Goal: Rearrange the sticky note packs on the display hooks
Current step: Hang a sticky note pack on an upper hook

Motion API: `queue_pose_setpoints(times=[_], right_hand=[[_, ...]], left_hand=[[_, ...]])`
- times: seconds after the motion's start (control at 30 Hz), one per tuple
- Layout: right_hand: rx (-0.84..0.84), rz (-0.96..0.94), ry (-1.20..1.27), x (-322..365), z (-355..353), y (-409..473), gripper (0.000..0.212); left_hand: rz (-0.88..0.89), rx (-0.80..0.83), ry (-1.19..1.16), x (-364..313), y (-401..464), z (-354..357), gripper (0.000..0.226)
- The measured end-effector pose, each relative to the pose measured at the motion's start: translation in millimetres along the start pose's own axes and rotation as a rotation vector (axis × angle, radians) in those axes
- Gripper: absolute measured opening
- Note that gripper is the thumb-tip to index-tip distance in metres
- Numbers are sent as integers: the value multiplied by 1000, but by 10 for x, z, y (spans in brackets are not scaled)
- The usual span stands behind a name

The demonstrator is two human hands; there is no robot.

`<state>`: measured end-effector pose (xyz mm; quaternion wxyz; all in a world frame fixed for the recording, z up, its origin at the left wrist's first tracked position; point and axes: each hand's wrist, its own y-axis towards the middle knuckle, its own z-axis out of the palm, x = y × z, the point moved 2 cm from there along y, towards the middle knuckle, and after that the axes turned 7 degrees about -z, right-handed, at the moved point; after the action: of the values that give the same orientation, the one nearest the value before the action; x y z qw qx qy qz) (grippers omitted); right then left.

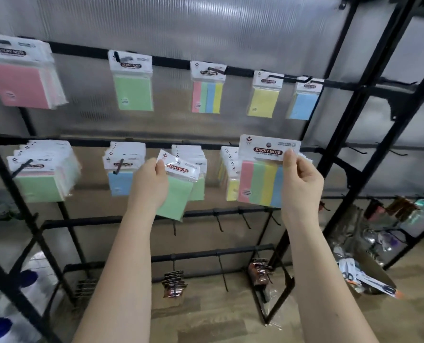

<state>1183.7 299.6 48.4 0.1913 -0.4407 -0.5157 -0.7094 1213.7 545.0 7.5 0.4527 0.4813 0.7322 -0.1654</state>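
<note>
**Two packs in hand at the middle rail**

The left hand (151,184) grips a green sticky note pack (175,191) by its header, tilted, in front of the green stack (193,167) on the middle rail (156,144). The right hand (301,184) pinches a striped pack (261,179) — pink, green, yellow, blue — upright before the striped stack (228,174) on its hook.

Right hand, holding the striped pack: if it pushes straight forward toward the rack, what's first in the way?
Likely the stack of packs hanging on the hook behind the striped pack that the right hand holds. Depth is unclear from one view.
</note>
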Motion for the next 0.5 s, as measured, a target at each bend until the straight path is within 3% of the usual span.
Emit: queue_pose_setpoints(times=[0.23,0.5], right_hand=[[57,174,194,-144,-46,196,34],[128,107,238,-79,284,402,33]], left_hand=[[-26,-30,6,-94,-142,20,34],[-15,-73,13,-124,71,-68,37]])
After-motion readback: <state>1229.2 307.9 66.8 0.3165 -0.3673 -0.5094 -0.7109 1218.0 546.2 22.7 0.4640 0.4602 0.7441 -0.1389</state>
